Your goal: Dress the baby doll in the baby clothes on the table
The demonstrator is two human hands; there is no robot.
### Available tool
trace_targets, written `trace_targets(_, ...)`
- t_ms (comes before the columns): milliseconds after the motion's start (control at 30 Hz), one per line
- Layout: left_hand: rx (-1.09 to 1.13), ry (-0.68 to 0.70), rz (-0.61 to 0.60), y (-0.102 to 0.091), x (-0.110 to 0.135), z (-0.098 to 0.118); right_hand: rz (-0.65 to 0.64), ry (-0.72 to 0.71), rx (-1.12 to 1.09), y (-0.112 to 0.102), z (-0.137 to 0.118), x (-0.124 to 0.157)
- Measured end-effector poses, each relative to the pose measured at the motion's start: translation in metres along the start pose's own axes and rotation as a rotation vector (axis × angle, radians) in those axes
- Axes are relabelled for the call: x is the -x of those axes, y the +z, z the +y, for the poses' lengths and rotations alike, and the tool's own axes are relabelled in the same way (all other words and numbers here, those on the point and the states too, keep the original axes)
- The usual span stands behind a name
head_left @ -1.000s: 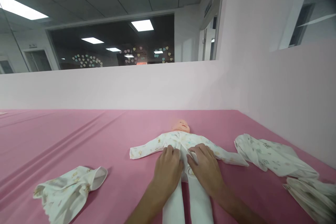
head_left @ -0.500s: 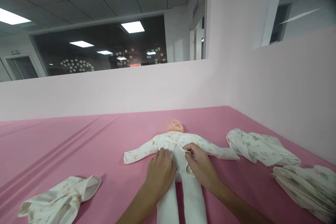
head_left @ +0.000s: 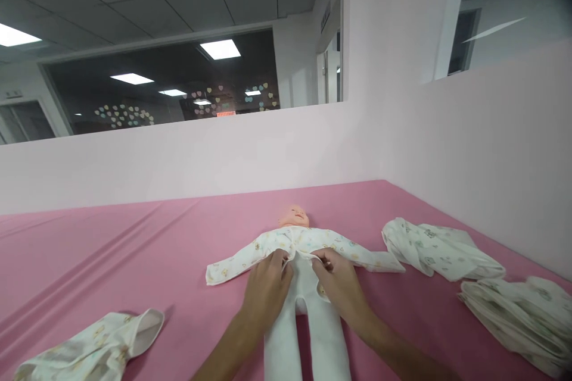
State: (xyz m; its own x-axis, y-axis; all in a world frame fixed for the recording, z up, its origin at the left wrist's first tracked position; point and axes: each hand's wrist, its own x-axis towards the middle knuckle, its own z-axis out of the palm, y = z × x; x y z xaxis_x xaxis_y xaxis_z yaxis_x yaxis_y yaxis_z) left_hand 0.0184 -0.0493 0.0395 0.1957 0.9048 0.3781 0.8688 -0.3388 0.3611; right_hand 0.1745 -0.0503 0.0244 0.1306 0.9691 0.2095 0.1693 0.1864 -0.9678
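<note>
A baby doll [head_left: 292, 215] lies on its back on the pink cloth, dressed in a white printed top [head_left: 308, 244] with its sleeves spread out, its plain white legs [head_left: 306, 333] pointing toward me. My left hand [head_left: 267, 286] pinches the left edge of the top at the doll's waist. My right hand [head_left: 337, 283] pinches the right edge there. The two edges are held a little apart over the doll's white belly.
A crumpled printed garment [head_left: 89, 351] lies at the near left. Another garment [head_left: 438, 248] and a folded stack of cloths [head_left: 513, 315] lie at the right, close to the pink wall [head_left: 482, 149]. The pink table cover [head_left: 111, 262] stretches to the left.
Both hands went from lying flat on the doll's belly to pinching the two front edges of the top. The camera view drifted a little to the right.
</note>
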Motion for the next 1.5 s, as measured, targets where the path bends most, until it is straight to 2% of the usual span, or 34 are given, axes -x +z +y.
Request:
trace_targets(167, -0.168, 0.19, 0.137, 0.021, -0.001, 0.0, -0.072, 0.092, -0.158, 0.002, -0.003, 0.003)
trace_targets(267, -0.252, 0.252, 0.193, 0.027, -0.002, 0.0, -0.061, 0.114, -0.21, 0.005, -0.004, 0.005)
trace_targets(500, -0.288, 0.272, 0.236, 0.03, -0.002, -0.001, -0.045, 0.078, -0.158, 0.007, -0.002, 0.009)
trace_targets(667, -0.294, 0.279, 0.241, 0.035, 0.0, -0.002, -0.022, -0.01, -0.076, 0.007, 0.0, 0.01)
trace_targets(1000, -0.231, 0.251, 0.225, 0.033, 0.003, 0.0, -0.024, -0.029, 0.029, 0.01, 0.001, 0.017)
trace_targets(1100, -0.206, 0.237, 0.215, 0.033, 0.003, 0.0, -0.02, -0.095, 0.043, 0.011, 0.004, 0.019)
trace_targets(1300, -0.099, 0.244, 0.22, 0.039, 0.005, -0.007, 0.006, -0.418, 0.17, 0.016, 0.009, 0.024)
trace_targets(1400, -0.019, 0.217, 0.208, 0.039, 0.006, -0.009, 0.009, -0.454, 0.221, 0.017, 0.01, 0.025)
trace_targets(1500, 0.113, 0.15, 0.129, 0.033, 0.004, -0.006, 0.005, -0.467, 0.263, 0.017, 0.013, 0.024)
